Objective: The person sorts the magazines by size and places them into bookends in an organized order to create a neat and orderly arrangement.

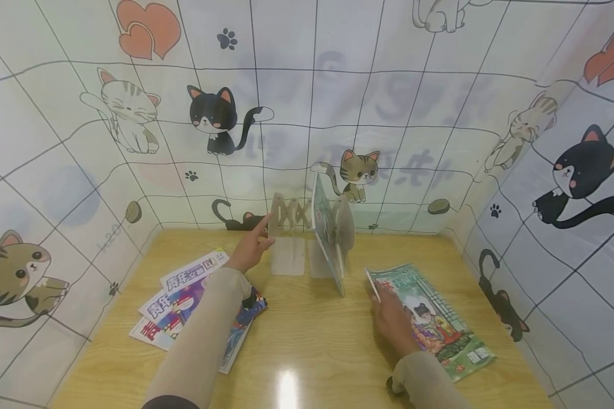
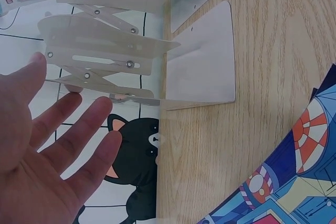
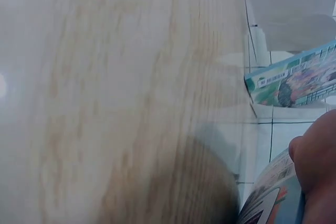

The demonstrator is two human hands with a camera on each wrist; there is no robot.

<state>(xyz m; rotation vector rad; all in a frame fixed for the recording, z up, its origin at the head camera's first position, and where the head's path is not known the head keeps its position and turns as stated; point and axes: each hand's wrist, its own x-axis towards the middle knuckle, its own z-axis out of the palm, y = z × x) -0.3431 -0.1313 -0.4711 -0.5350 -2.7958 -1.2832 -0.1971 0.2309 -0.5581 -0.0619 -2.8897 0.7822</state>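
A pale folding book rack [image 1: 288,250] with crossed hinged bars stands at the back of the table. Its left end panel [image 2: 202,72] is beside my left hand [image 1: 249,248]. In the left wrist view the left hand [image 2: 68,150] has its fingers spread, fingertips right at the rack's edge. One magazine [image 1: 327,233] stands upright and leaning between the rack's panels; it shows in the right wrist view as a green-blue magazine [image 3: 294,80]. My right hand [image 1: 395,321] grips a green illustrated magazine [image 1: 435,329] by its left edge, at the right side of the table.
Several colourful magazines [image 1: 184,284] lie fanned out on the left of the wooden table [image 1: 297,335], under the left forearm. A wall covering with printed cats and grid lines [image 1: 297,96] encloses the table at the back and both sides.
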